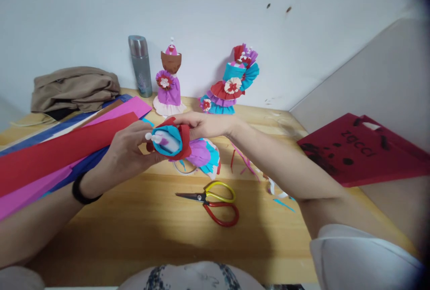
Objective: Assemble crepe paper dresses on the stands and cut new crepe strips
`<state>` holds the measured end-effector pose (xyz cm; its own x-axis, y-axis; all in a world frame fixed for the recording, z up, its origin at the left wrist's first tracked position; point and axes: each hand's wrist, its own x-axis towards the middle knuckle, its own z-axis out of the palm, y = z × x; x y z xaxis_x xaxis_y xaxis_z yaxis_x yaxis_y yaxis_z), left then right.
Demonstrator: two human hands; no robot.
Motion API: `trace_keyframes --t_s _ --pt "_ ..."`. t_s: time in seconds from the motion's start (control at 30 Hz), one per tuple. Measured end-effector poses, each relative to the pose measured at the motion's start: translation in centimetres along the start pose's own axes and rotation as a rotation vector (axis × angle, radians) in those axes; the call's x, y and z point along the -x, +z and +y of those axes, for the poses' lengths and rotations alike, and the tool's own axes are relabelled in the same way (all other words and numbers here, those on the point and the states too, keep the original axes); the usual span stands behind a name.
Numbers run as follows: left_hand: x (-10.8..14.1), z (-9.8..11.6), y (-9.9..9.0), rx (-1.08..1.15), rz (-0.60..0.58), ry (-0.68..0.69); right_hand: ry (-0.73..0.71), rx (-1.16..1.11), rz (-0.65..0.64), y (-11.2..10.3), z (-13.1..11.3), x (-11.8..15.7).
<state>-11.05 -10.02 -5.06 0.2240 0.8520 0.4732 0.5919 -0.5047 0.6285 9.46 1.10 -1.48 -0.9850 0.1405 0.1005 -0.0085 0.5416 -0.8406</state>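
Observation:
Between both hands, above the table, is a crepe-paper doll [200, 153] lying tilted with its white head end to the left. A turquoise collar with a red band [184, 142] circles its upper body, and its skirt is purple, turquoise and white. My left hand [129, 149] closes on the collar's near left side. From the far side, my right hand [204, 125] wraps the red band, its fingertips partly hidden. Scissors [200, 197] with one yellow and one red handle lie apart on the table below the doll.
Two paper dolls [169, 90] [231, 86] stand by the wall beside a grey flask [141, 68]. Coloured crepe sheets [83, 146] and a folded brown cloth [75, 88] lie left. Paper scraps [247, 162] lie near my right forearm; a red paper bag [363, 151] is at right.

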Motion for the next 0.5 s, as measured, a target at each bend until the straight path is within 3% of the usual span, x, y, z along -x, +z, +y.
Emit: trace_keyframes --t_s 0.13,0.33,0.4,0.5 --pt "0.3 -0.8 0.2 -0.100 0.082 0.127 0.020 0.001 0.007 -0.2 0.2 -0.3" --pt "0.6 -0.7 1.0 0.044 0.107 0.104 0.070 -0.023 -0.045 -0.2 0.1 0.0" --pt "0.7 -0.7 1.2 0.040 0.046 0.088 0.089 -0.065 -0.066 -0.2 0.0 0.6" --pt "0.8 -1.2 1.4 -0.030 -0.165 0.125 0.161 -0.091 -0.074 -0.2 -0.1 2.1"
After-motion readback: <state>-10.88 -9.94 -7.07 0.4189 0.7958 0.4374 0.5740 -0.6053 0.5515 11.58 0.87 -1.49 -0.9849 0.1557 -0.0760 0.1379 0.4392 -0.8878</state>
